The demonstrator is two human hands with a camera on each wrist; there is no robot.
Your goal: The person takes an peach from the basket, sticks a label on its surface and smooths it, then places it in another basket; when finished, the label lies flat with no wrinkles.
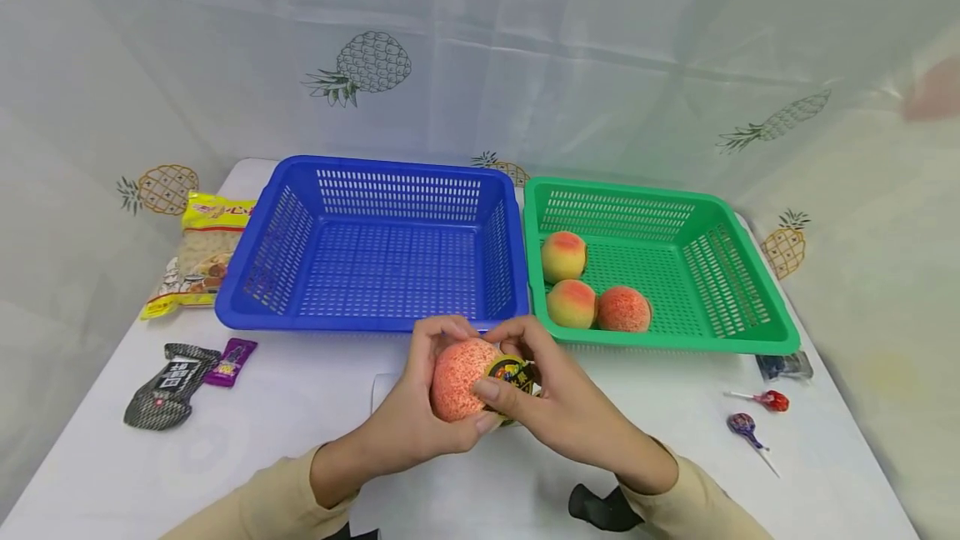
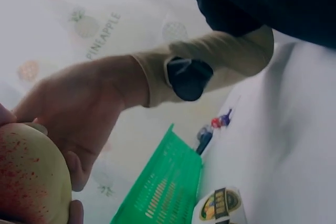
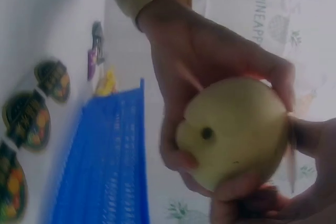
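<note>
In the head view my left hand [image 1: 416, 411] grips a peach [image 1: 459, 373], fingers and thumb curled round its sides. The peach has a speckled red-pink face; its pale yellow-green side with a small dark pit shows in the right wrist view. My right hand [image 1: 558, 407] is at the peach's right side, its thumb over a round black-and-gold sticker [image 1: 512, 371] that it pinches against or close beside the fruit. Seen from the right wrist, a sheet of similar round labels [image 3: 26, 119] lies on the table below the hands.
Behind the hands stand a blue basket [image 1: 390, 265] and, right of it, a green basket [image 1: 697, 298] with three peaches [image 1: 625, 309]. At left lie a yellow snack bag [image 1: 206, 252], a dark packet [image 1: 171, 390] and a purple candy [image 1: 231, 362]. Two lollipops [image 1: 772, 400] lie at right.
</note>
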